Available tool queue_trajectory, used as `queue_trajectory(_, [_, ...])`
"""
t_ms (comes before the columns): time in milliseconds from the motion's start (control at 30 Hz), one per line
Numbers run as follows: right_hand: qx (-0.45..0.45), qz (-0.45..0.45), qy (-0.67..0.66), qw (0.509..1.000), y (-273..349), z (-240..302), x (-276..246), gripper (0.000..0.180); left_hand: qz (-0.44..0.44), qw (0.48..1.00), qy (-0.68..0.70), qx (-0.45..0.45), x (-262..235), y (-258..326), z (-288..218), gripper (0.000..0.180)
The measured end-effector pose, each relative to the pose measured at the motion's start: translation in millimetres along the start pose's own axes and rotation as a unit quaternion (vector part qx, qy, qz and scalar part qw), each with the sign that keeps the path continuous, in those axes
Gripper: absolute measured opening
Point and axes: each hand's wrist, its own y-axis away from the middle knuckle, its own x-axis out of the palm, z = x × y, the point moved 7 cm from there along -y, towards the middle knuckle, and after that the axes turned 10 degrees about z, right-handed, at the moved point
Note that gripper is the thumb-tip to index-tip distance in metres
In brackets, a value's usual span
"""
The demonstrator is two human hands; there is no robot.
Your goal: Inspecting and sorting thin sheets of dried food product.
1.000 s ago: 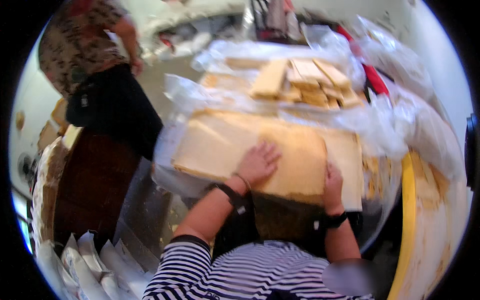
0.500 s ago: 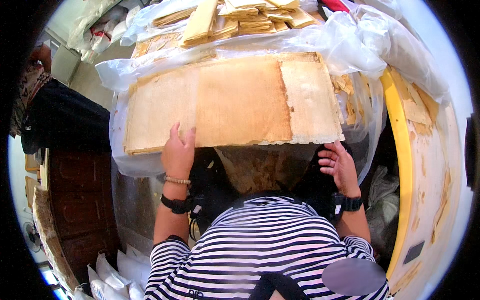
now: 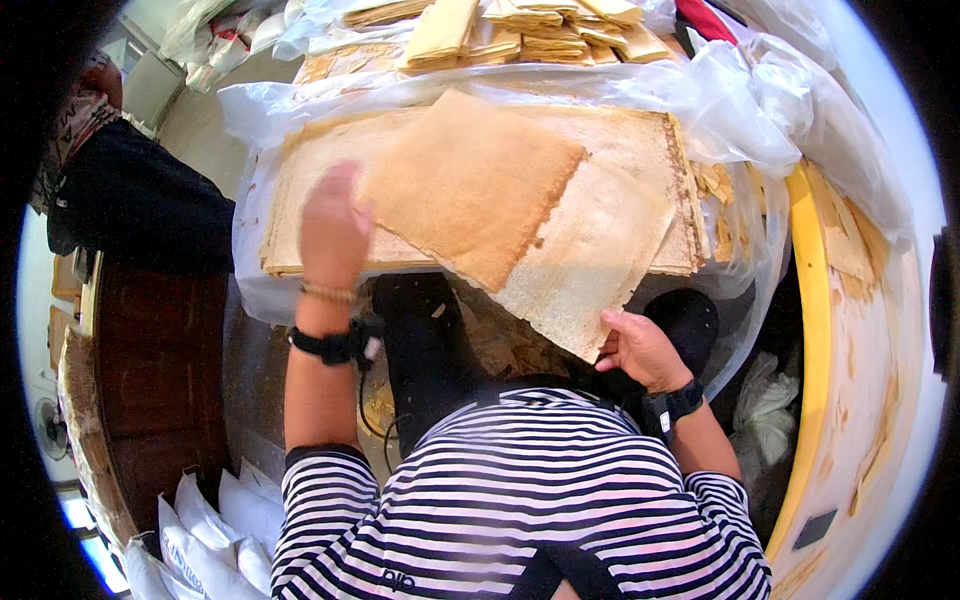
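Note:
A thin, stiff-looking sheet (image 3: pixel 480 190), tan with a paler cream end and ragged edges, is lifted and turned at an angle over a stack. Pinched at its near right corner, it is in my right hand (image 3: pixel 645 350), thumb on top. My left hand (image 3: pixel 335 225) is blurred by motion beside the sheet's left edge, above the stack; its grip cannot be made out. Beneath lies the wide stack of similar pale sheets (image 3: pixel 300 195), its near edge toward my lap. The sheet hides the middle of the stack.
Clear plastic film (image 3: pixel 750 100) surrounds the stack. Folded tan bundles (image 3: pixel 550 40) are piled behind it. A yellow-edged board (image 3: pixel 815 300) stands at the right. White sacks (image 3: pixel 210 530) lie lower left near a dark wooden cabinet (image 3: pixel 160 370). Another person (image 3: pixel 130 195) is at the left.
The upper sheet has been lifted off the stack and rotated, its right corner drawn down toward me by my right hand. My left hand has moved up and left, blurring.

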Motion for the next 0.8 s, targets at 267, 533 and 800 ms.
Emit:
queue_trajectory(267, [0.052,0.191,0.163,0.967,-12,7,97,0.035,0.196,0.961,0.065,0.182,40,66,-120,0.061])
queue_trajectory(533, [-0.254,0.114,0.407,0.870,5,88,121,0.028,0.107,0.863,0.492,-0.046,56,62,-40,0.021])
queue_trajectory(800, [-0.402,-0.092,0.738,0.534,-43,154,161,0.052,0.127,0.739,0.560,-0.352,108,50,15,0.036])
